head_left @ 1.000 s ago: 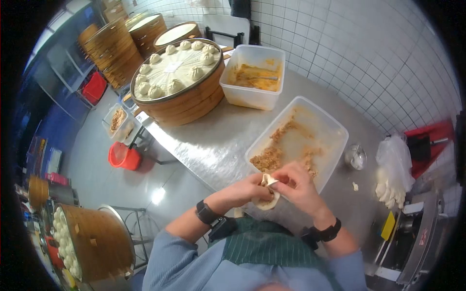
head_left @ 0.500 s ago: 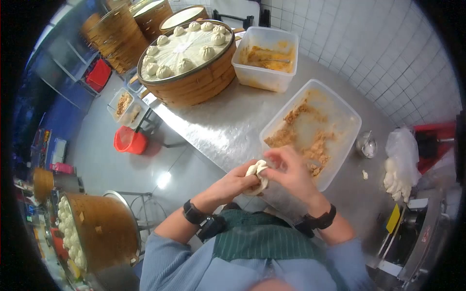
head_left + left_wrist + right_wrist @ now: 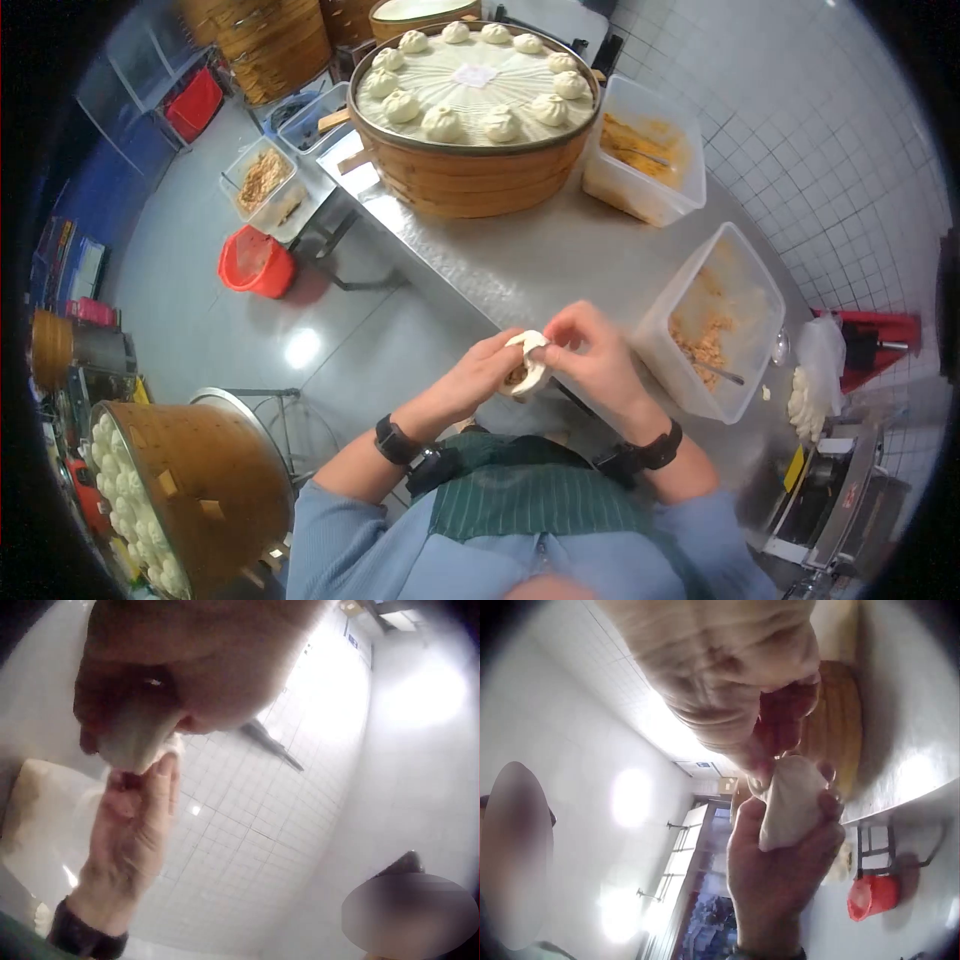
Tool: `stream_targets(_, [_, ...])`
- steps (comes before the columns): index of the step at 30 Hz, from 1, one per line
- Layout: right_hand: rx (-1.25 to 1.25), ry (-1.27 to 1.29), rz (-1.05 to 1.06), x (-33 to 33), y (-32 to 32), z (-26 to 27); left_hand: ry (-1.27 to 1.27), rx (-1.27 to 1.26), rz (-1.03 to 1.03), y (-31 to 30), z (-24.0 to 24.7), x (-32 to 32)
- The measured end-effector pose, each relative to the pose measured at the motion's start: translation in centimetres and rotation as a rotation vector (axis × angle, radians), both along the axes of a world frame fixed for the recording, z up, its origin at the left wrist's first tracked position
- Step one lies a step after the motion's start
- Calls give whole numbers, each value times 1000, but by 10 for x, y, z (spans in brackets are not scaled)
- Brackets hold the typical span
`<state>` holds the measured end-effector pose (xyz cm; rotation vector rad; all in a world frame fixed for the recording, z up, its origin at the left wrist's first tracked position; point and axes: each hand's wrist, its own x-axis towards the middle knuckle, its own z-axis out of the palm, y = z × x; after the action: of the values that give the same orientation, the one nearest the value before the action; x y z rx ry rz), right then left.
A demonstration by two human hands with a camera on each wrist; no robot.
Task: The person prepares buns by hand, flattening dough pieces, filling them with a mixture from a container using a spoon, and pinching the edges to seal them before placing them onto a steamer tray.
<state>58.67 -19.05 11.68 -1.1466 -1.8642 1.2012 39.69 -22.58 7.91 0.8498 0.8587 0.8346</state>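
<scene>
A white dough wrapper (image 3: 533, 364) with brown filling showing inside it is held up in front of the green apron. My left hand (image 3: 474, 378) cups it from the left, fingers curled round its side. With thumb and fingertips my right hand (image 3: 600, 368) pinches the rim at the right. The right wrist view shows the dough (image 3: 791, 802) as a smooth pouch resting in the left hand (image 3: 780, 877). In the left wrist view, the right hand's (image 3: 135, 832) fingertips meet the dough's (image 3: 139, 739) edge.
A bamboo steamer (image 3: 470, 180) bearing several pleated buns stands on the metal table (image 3: 450, 250). Right of it are a tub with orange residue (image 3: 625, 185) and a tub of filling (image 3: 665, 350). Another steamer (image 3: 200, 490) stands at lower left, near a red bucket (image 3: 256, 262).
The head view has turned left, so the steamer and tubs appear further right. Both hands still hold the dough, and a spoon handle now shows in the filling tub.
</scene>
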Motion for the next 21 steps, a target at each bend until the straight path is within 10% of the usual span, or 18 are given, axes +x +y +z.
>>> stream_targets(8, [-78,59,6,-48,15,-8,-273,-172,108,7,9,-50])
stream_targets(16, [53,119,118,-67,29,-3,223,91,-64,16,7,-65])
stream_targets(21, [54,70,130,-62,38,0,-54,-108,10,27,25,-63])
